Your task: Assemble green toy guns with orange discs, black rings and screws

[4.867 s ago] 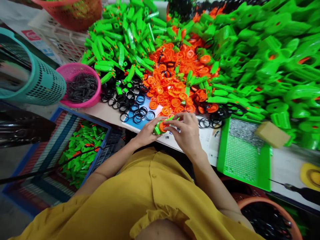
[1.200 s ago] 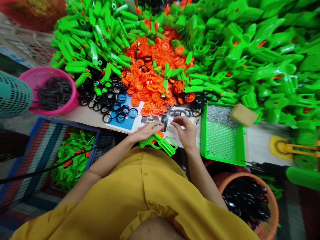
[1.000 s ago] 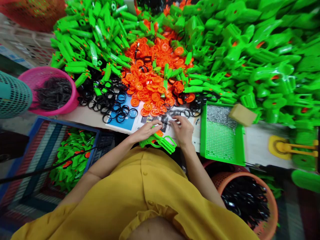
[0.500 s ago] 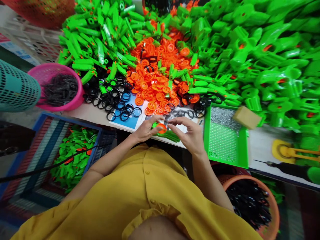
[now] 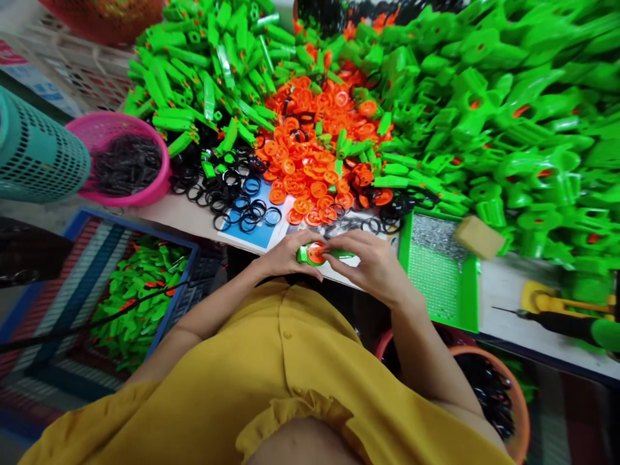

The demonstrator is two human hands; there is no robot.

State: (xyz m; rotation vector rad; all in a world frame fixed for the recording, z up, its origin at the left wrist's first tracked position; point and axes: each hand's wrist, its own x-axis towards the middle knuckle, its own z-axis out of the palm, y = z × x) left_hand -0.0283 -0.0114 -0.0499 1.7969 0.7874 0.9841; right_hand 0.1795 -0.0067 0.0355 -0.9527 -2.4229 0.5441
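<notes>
My left hand [image 5: 285, 256] is closed around a green plastic toy part [image 5: 303, 254] at the table's front edge. An orange disc [image 5: 316, 252] sits in the round end of that part, facing up. Over the disc, my right hand [image 5: 371, 263] has its thumb and fingertips pinched together at the disc's right side; anything between them is too small or hidden to make out. A green length [image 5: 345, 254] shows beneath the right fingers. Just beyond the hands lie loose orange discs [image 5: 310, 187] in a heap and black rings [image 5: 249, 213].
Green toy shells [image 5: 523, 123] and slim green pieces [image 5: 208, 84] are piled behind. A green tray [image 5: 438, 290] holds small metal pieces beside a tan block [image 5: 479, 237]. A black electric screwdriver [image 5: 557, 323] lies at right. A pink basket [image 5: 165, 174] and blue-rimmed crate [image 5: 191, 258] stand left.
My right hand has come in from beside the green part to over the orange disc, its fingers now at it. My left hand has wrapped further around the part. The view has shifted slightly.
</notes>
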